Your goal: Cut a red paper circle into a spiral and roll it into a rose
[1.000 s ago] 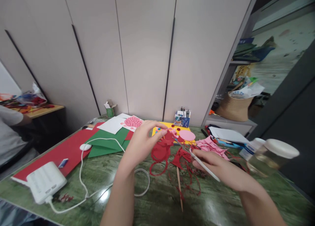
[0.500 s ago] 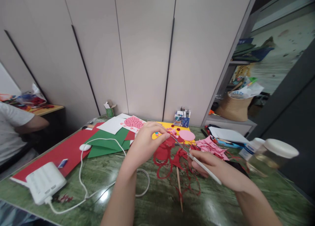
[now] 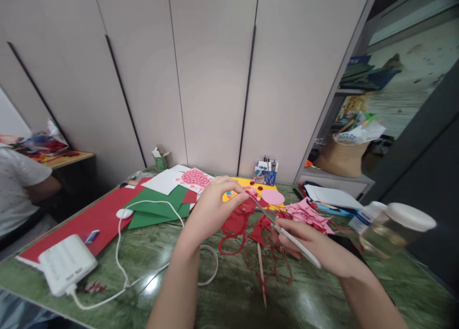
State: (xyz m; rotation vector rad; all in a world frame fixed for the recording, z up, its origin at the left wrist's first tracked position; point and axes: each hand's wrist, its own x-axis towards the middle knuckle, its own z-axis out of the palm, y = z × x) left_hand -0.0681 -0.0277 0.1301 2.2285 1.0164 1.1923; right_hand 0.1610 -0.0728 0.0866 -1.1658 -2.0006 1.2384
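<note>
My left hand (image 3: 211, 208) is closed in a pinch on a red paper cutout (image 3: 234, 226) that hangs from its fingertips over the green marble table (image 3: 229, 290). My right hand (image 3: 310, 245) grips a white-handled cutting tool (image 3: 287, 233) whose thin metal tip points up-left at the red paper near my left fingertips. Red paper scraps (image 3: 267, 231) and curls lie under and between both hands. A wooden stick (image 3: 261, 271) lies on the table just in front of them.
Yellow card with pink shapes (image 3: 263, 195), pink scraps (image 3: 306, 212), green (image 3: 154, 209) and red sheets (image 3: 89, 221), a white power bank (image 3: 66, 264) with cable, a pen box (image 3: 265, 172), a lidded jar (image 3: 396, 228) at right. Another person (image 3: 17, 190) sits at far left.
My left hand has shifted slightly right with the red cutout. My right hand and the tool have edged up toward it. The person at left has moved an arm.
</note>
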